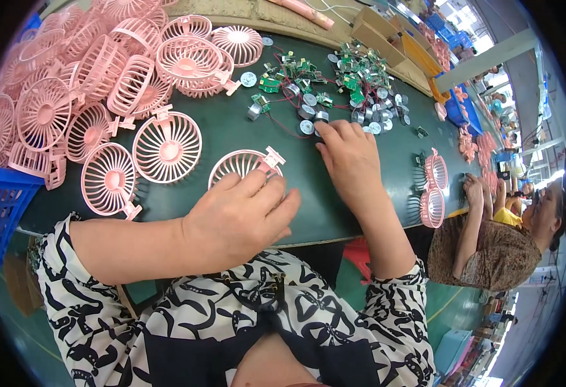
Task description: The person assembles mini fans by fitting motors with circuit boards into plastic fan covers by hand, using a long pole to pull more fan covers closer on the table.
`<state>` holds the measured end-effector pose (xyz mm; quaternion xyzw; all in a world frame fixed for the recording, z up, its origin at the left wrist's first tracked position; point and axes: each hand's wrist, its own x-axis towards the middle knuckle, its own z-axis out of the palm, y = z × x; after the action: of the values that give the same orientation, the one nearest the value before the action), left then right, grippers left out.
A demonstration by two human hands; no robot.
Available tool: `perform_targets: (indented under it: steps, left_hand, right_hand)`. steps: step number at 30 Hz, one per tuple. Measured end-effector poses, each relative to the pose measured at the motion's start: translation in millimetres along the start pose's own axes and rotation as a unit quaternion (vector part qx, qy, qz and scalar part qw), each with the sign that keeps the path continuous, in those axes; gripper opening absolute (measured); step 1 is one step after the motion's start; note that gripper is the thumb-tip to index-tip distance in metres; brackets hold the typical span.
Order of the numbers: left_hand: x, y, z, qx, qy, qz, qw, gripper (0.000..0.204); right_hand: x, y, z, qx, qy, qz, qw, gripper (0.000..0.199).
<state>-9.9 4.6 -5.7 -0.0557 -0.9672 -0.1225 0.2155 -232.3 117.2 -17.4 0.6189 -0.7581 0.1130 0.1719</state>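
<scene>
My left hand [241,209] is bent with curled fingers in front of a pink round fan cage [236,161] and hides its near part. Its fingertips face down, so what they hold, if anything, is hidden. My right hand [351,158] reaches to the near edge of a cluster of small silver motors [306,111]. Its thumb and forefinger close at a small motor, which the fingers partly cover. Red wires run from the motors to green circuit boards [305,69] heaped behind them. Two more pink fan cages [169,149] lie flat to the left.
A tall heap of pink fan cages [96,64] fills the left of the dark green table [231,119], beside a blue basket [5,206]. Two pink cages [433,198] stand near the right edge. Cardboard boxes [376,35] line the back. A co-worker [489,251] sits at the right.
</scene>
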Motion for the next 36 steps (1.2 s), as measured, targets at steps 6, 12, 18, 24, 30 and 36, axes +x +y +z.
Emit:
perform_targets:
  steps: [6, 12, 18, 24, 30, 36]
  left_hand:
    - [3, -11, 1, 0.005, -0.007, -0.069, 0.998, 0.051]
    - [7, -11, -8, -0.058, -0.039, -0.107, 0.992, 0.051]
    - [7, -13, -6, -0.081, -0.036, -0.144, 0.986, 0.046]
    - [5, -17, 2, -0.206, -0.055, -0.184, 0.960, 0.045]
    - [5, -18, 5, -0.383, -0.080, -0.240, 0.888, 0.036]
    - [4, -16, 3, -0.471, -0.119, -0.280, 0.828, 0.042]
  right_hand:
    - [-6, -10, -12, -0.003, 0.002, 0.012, 1.000, 0.025]
    - [-59, -22, -41, 0.339, 0.033, 0.238, 0.909, 0.015]
    - [-73, -18, -33, 0.230, -0.008, 0.306, 0.924, 0.019]
    - [-78, -29, -37, 0.137, -0.007, 0.282, 0.950, 0.024]
    - [-65, -34, -47, 0.166, -0.003, 0.259, 0.951, 0.024]
    - [-45, -57, -66, 0.168, -0.014, 0.057, 0.984, 0.026]
